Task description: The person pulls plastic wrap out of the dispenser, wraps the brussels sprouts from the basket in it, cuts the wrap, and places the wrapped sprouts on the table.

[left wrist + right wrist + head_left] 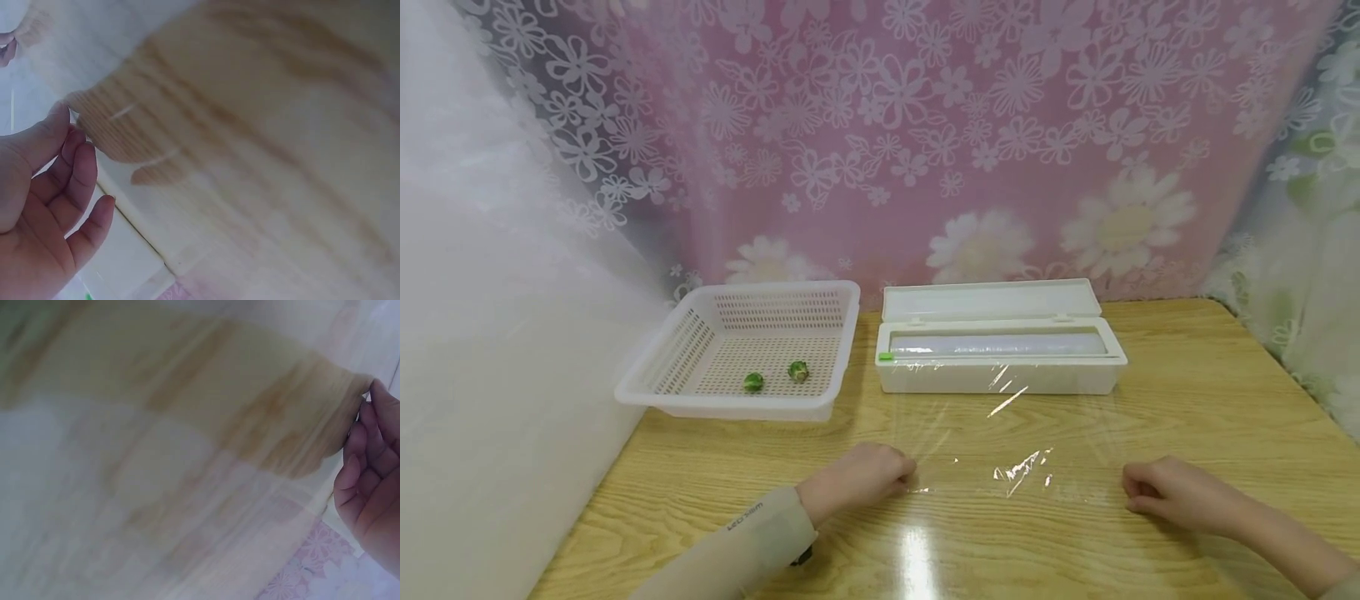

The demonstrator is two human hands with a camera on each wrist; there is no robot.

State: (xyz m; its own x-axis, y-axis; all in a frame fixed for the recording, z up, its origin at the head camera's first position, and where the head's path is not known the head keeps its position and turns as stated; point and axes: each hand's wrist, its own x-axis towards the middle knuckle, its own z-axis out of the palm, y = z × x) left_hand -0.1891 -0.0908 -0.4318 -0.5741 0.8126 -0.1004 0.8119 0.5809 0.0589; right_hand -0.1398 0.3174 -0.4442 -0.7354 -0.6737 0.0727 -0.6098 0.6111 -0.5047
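Observation:
A clear sheet of plastic wrap (1000,442) stretches from the roll (1000,344) in a white dispenser box (1000,380) toward the person. My left hand (867,477) pinches the sheet's near left corner; in the left wrist view, thumb and index finger of that hand (53,194) meet on the film's edge. At the near right corner my right hand (1180,493) pinches the film too, and the right wrist view shows this hand (375,469) with thumb and fingertip together on it. Upright behind the box stands its hinged lid (992,302).
Left of the box sits a white perforated basket (722,407) holding two small green sprouts, one sprout (753,382) left of the other sprout (798,372). A green slider (886,357) is at the box's left end. The wooden table (700,483) backs onto a flowered curtain (887,150).

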